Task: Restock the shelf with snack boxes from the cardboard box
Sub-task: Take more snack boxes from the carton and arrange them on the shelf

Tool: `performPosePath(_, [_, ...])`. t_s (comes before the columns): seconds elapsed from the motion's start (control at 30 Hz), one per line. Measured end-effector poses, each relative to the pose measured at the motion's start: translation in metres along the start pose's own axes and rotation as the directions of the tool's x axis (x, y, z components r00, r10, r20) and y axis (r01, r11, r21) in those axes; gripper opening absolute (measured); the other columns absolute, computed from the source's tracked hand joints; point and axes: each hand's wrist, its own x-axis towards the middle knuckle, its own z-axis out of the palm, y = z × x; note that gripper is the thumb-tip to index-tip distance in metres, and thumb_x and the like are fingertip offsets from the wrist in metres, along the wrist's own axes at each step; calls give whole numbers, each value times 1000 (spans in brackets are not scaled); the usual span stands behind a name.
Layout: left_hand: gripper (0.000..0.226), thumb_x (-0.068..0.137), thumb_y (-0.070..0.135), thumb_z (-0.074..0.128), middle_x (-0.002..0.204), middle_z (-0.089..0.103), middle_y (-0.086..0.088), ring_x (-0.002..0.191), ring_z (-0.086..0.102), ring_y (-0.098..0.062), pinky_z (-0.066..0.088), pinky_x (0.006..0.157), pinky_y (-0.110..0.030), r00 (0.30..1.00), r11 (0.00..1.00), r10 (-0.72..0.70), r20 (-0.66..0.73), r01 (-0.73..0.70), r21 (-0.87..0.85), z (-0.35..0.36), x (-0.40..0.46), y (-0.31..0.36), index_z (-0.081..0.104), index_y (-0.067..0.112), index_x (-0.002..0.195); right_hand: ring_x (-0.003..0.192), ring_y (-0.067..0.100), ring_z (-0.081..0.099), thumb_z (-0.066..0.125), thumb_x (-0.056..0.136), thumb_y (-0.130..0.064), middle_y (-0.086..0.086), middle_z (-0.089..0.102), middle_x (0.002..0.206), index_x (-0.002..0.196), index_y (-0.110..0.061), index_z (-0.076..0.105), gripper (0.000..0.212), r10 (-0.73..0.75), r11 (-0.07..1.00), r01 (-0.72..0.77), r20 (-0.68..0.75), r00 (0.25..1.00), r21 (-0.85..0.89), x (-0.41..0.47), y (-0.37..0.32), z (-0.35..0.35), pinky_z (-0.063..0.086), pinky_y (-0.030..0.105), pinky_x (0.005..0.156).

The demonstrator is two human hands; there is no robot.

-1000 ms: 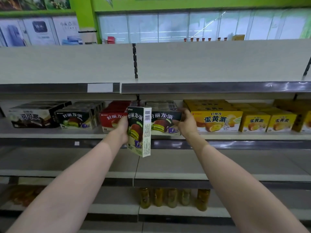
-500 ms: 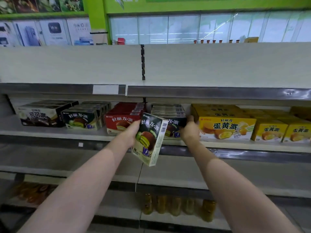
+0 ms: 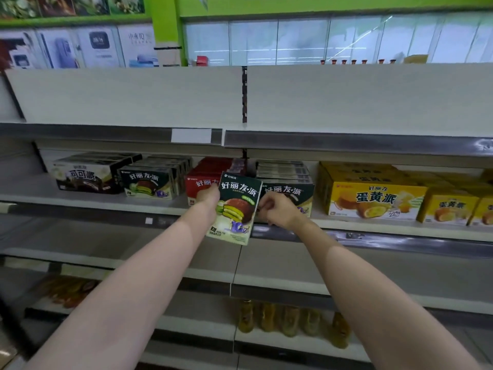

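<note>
A dark green snack box (image 3: 236, 208) with a chocolate pie picture stands upright in front of the middle shelf (image 3: 80, 201), its printed face toward me. My left hand (image 3: 209, 200) grips its left edge from behind. My right hand (image 3: 276, 209) is at the box's right edge with fingers curled against it. Just behind, a stack of the same green boxes (image 3: 290, 182) sits on the shelf. The cardboard box is out of view.
Along the same shelf sit a cocoa pie box (image 3: 82, 173), another green pie stack (image 3: 152, 180), red boxes (image 3: 202, 173) and yellow egg-yolk pie boxes (image 3: 373, 196). The shelf above (image 3: 346, 102) is bare. Bottles (image 3: 290, 320) stand on a low shelf.
The box has turned from side-on to facing me. My right hand has come off the shelf stack and moved to the box's right edge.
</note>
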Motion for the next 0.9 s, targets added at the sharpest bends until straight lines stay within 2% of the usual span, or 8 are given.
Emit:
performPosePath(0.13, [61, 88, 59, 45, 114, 70, -10, 97, 69, -33, 54, 93, -50, 995, 999, -15, -100, 10, -47, -21, 53, -13, 63, 10, 120, 66, 17, 58, 72, 75, -4, 7, 60, 78, 96, -8, 54, 28, 30, 987, -44, 94, 995, 153, -1, -16, 19, 52, 29, 57])
performPosePath(0.27, [43, 102, 46, 43, 99, 75, -11, 93, 72, -32, 57, 87, -54, 998, 990, -48, -39, 43, -135, -32, 1, 7, 66, 10, 107, 75, 19, 65, 83, 80, -21, 8, 65, 88, 102, -9, 52, 40, 18, 984, -40, 124, 992, 172, 1, -23, 34, 55, 31, 62])
performPosePath(0.37, [40, 100, 42, 48, 98, 76, -11, 92, 73, -33, 55, 86, -60, 999, 988, -45, 2, 44, -151, -40, 1, 8, 68, 9, 109, 84, 28, 70, 81, 83, -22, 16, 70, 97, 101, -11, 50, 37, 6, 987, -29, 144, 990, 155, 5, -26, 41, 60, 47, 75])
performPosePath(0.5, [36, 101, 38, 48, 91, 74, -10, 75, 70, -25, 60, 67, -43, 1000, 998, -21, 12, 21, -64, -48, -13, 14, 68, 8, 100, 89, 31, 71, 78, 85, -17, 18, 71, 99, 103, -12, 49, 35, 10, 993, -27, 141, 990, 119, 6, -30, 50, 58, 53, 82])
performPosePath(0.57, [36, 102, 43, 46, 83, 67, -6, 71, 62, -20, 49, 58, -31, 1000, 1000, 11, -14, -12, -29, -53, -18, 17, 61, 13, 86, 90, 31, 70, 78, 85, -17, 21, 70, 99, 104, -11, 50, 35, 11, 996, -21, 125, 992, 83, 6, -32, 50, 56, 51, 82])
performPosePath(0.7, [60, 85, 72, 50, 116, 70, -7, 102, 67, -28, 50, 98, -45, 993, 996, 84, 78, -81, -39, -67, 8, 20, 66, 20, 110, 86, 27, 67, 79, 84, -22, 13, 68, 94, 103, -13, 52, 34, -15, 1000, 14, 104, 994, 7, 6, -35, 48, 54, 36, 69])
performPosePath(0.8, [71, 76, 75, 61, 122, 68, -5, 112, 63, -29, 46, 102, -50, 967, 966, 202, 156, -223, 133, -79, 9, 23, 64, 19, 119, 81, 20, 66, 78, 85, -18, 3, 66, 88, 100, -14, 53, 29, -30, 999, 32, 95, 995, -19, 6, -36, 47, 51, 28, 62])
performPosePath(0.9, [45, 88, 52, 66, 99, 75, -8, 96, 70, -29, 58, 80, -36, 909, 855, 320, 268, -399, 332, -92, -7, 28, 70, 12, 106, 85, 20, 67, 77, 85, -17, 2, 67, 89, 104, -10, 56, 29, -39, 997, 45, 102, 994, -55, 9, -38, 50, 56, 36, 71])
